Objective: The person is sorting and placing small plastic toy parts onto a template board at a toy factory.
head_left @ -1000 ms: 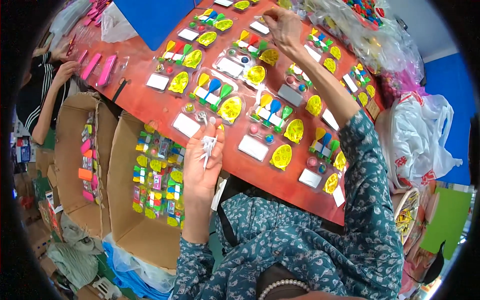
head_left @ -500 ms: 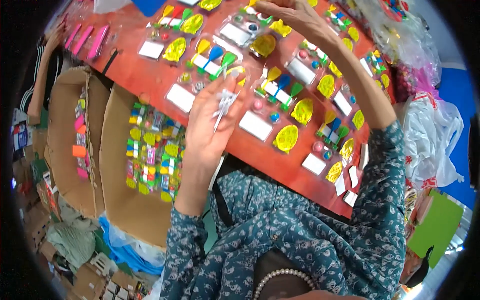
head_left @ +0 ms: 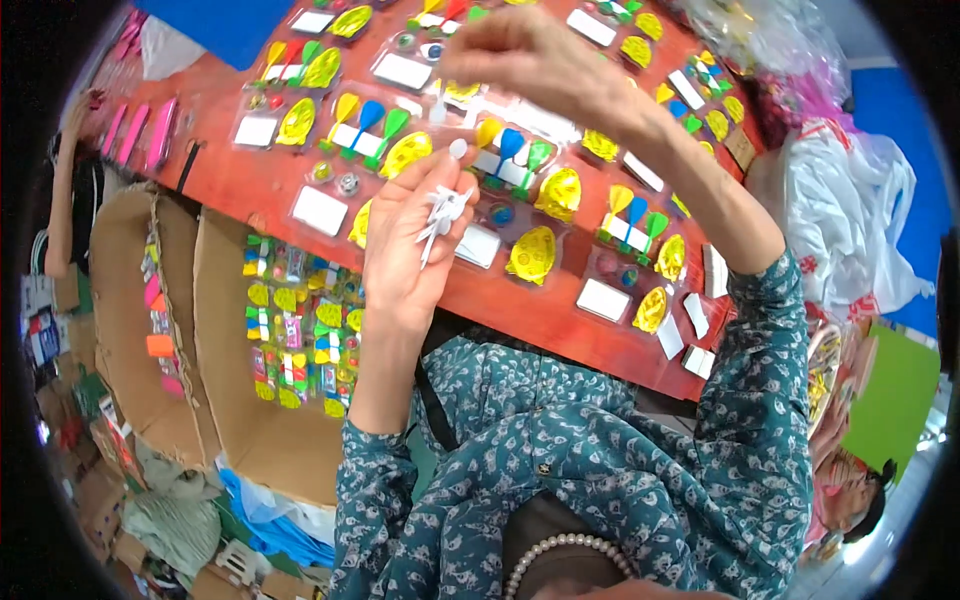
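Observation:
My left hand (head_left: pixel 415 235) is palm up in front of me, closed loosely around a bunch of small white plastic spoons (head_left: pixel 443 210). One round spoon end (head_left: pixel 457 148) sticks up past its fingertips. My right hand (head_left: pixel 530 60), smeared by motion, reaches over the table with fingers pinched. Beneath those fingertips shows a single small white spoon (head_left: pixel 438 105). Around both hands lie clear blister trays, each with a yellow foil piece (head_left: pixel 532 254), a white block (head_left: pixel 320 210) and small balls. Yellow, blue and green darts (head_left: pixel 370 116) lie in them too.
A red table (head_left: pixel 520 310) spreads ahead. Open cardboard boxes (head_left: pixel 225 330) with filled packs stand at left. Pink cases (head_left: pixel 160 133) lie at the far left, near another person's arm (head_left: pixel 65 190). White plastic bags (head_left: pixel 835 220) bulge at right; white card scraps (head_left: pixel 697 315) lie by the near edge.
My right hand has come leftward and nearer from the far trays, a white spoon now showing at its fingertips. My left hand keeps its bunch. The view has shifted slightly.

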The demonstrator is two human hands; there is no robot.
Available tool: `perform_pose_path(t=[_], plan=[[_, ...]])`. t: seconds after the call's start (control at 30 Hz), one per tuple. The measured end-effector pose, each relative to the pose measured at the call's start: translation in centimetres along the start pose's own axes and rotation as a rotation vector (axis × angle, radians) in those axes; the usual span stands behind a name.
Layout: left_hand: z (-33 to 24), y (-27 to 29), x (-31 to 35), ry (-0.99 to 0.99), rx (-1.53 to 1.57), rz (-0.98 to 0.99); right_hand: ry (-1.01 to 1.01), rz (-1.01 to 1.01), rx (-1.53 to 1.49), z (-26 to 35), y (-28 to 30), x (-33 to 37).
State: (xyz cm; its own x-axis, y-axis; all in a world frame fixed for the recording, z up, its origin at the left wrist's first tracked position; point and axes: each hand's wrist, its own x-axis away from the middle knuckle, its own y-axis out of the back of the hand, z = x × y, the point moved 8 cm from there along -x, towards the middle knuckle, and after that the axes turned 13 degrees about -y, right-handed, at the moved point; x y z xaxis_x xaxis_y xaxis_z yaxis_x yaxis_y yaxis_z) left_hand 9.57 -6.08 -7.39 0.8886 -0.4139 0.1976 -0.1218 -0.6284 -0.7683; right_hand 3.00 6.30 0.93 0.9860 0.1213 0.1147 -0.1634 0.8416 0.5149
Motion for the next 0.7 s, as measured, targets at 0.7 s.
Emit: perform_pose_path(t=[0.7], plan=[[1.1,1.1,0.4,0.221,0.311,-0.032,0.197,-0.608,0.834,-12.4,11.0,0.2]])
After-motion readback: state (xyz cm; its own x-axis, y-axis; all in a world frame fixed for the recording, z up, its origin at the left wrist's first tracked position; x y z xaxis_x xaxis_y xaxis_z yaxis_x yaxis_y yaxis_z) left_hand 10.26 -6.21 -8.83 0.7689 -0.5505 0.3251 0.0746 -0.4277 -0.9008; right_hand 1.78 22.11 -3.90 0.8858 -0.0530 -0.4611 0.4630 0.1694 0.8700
